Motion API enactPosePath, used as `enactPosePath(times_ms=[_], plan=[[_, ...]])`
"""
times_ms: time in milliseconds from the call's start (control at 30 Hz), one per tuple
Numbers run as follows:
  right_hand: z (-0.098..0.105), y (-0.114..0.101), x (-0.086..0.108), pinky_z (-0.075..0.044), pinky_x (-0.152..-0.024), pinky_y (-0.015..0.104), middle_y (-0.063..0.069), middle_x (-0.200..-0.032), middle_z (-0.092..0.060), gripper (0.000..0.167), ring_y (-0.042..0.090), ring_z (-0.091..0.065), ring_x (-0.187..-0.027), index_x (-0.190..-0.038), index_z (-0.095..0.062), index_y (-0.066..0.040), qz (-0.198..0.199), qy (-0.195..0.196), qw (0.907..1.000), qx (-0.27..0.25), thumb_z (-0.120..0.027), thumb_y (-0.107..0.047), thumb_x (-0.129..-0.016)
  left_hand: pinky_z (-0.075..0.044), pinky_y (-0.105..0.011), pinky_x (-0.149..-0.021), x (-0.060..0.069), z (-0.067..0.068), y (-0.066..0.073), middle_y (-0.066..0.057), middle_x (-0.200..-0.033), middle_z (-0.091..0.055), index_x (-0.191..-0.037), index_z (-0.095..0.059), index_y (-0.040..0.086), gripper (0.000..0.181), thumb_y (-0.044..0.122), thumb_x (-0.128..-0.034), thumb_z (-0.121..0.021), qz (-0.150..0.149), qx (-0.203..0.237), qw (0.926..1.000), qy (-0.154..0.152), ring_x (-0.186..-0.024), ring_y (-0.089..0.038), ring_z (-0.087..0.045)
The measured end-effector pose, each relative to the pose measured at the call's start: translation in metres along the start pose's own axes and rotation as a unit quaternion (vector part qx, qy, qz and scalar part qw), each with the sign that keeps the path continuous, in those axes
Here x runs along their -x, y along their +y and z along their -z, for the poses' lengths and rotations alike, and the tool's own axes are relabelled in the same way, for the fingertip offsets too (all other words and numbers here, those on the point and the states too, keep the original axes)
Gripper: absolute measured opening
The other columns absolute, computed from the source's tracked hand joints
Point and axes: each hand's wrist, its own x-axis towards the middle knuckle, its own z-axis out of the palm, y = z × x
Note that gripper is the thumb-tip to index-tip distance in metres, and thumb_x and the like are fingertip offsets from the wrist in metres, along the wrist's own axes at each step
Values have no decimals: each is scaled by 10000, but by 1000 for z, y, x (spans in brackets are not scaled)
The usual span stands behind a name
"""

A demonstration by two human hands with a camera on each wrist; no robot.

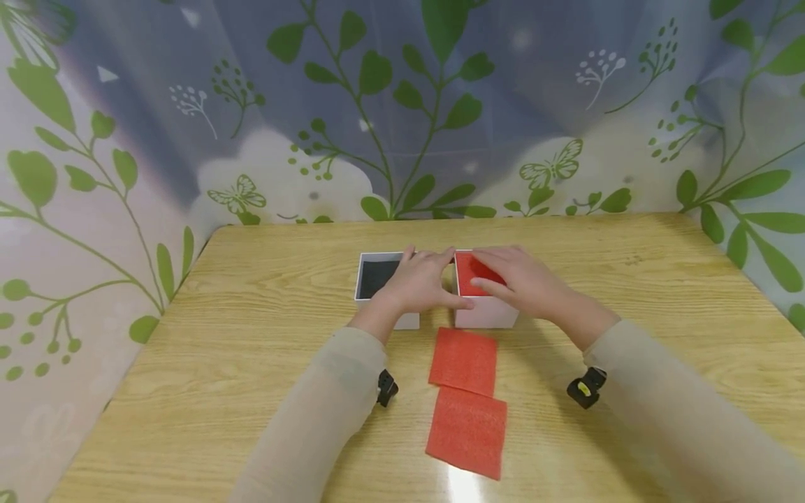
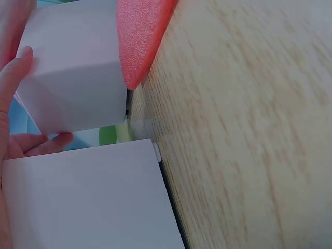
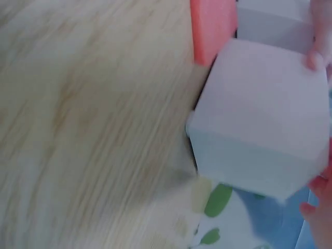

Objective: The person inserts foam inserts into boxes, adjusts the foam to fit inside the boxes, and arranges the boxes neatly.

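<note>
Two white boxes stand side by side on the table. The right box (image 1: 484,313) has red foam sheet (image 1: 467,272) inside; the left box (image 1: 366,302) contains something black (image 1: 376,278). My left hand (image 1: 421,281) reaches over the left box and holds the right box near its left side. Its thumb (image 2: 15,72) lies on the front wall, while other fingertips (image 2: 57,144) touch the side wall. Above the right box, my right hand (image 1: 522,278) has its fingers extended over the opening, the thumb over the red sheet. Some fingertips (image 3: 311,207) show by the far edge.
In front of the right box, two red foam squares lie on the wooden table, one farther (image 1: 464,362) and one nearer (image 1: 468,432), edges meeting. A leaf-patterned curtain (image 1: 402,140) hangs behind the table. Each wrist carries a small black camera mount.
</note>
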Motion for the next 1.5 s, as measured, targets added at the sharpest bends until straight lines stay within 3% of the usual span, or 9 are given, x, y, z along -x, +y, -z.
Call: enactPosePath(times_ms=[100, 233, 533, 1100, 1500], plan=[[5, 4, 6, -193, -1049, 560, 203, -1283, -525, 516, 367, -438, -1206, -1295, -517, 26, -326, 221, 9989, 261, -573, -331, -927, -47, -486, -1110, 0, 0, 0, 18, -1380, -474, -1484, -252, 105, 1027, 686, -724, -622, 31, -23, 10000, 7, -1297, -219, -352], [7, 10, 12, -133, -1053, 603, 196, -1270, -536, 509, 376, -435, -1207, -1276, -541, 4, -598, 233, 9969, 458, -583, -356, -918, -53, -482, -1110, 0, 1, 0, 18, -1374, -481, -1482, -260, 106, 1024, 679, -720, -634, 43, -26, 10000, 31, -1294, -219, -357], [9, 15, 16, -96, -1055, 615, 204, -1272, -533, 519, 381, -429, -1213, -1278, -537, 5, -698, 268, 9962, 448, -580, -366, -918, -40, -481, -1111, -1, -1, 0, 13, -1382, -474, -1484, -255, 106, 1029, 680, -718, -634, 51, -1, 10000, 26, -1295, -224, -355], [8, 11, 16, -108, -1053, 617, 193, -1246, -550, 498, 366, -457, -1193, -1257, -565, -4, -697, 201, 9941, 807, -593, -360, -910, -42, -476, -1112, -1, -1, 0, 5, -1387, -469, -1485, -252, 111, 1031, 688, -717, -628, 69, -37, 10000, 20, -1292, -214, -356], [-2, -1, -4, -176, -1061, 549, 176, -1283, -532, 513, 328, -451, -1209, -1277, -548, 7, -222, 122, 9996, 134, -566, -367, -926, -37, -496, -1108, 1, 2, 2, 1, -1395, -461, -1486, -247, 108, 1018, 676, -731, -624, 45, -18, 10000, -50, -1298, -226, -350]])
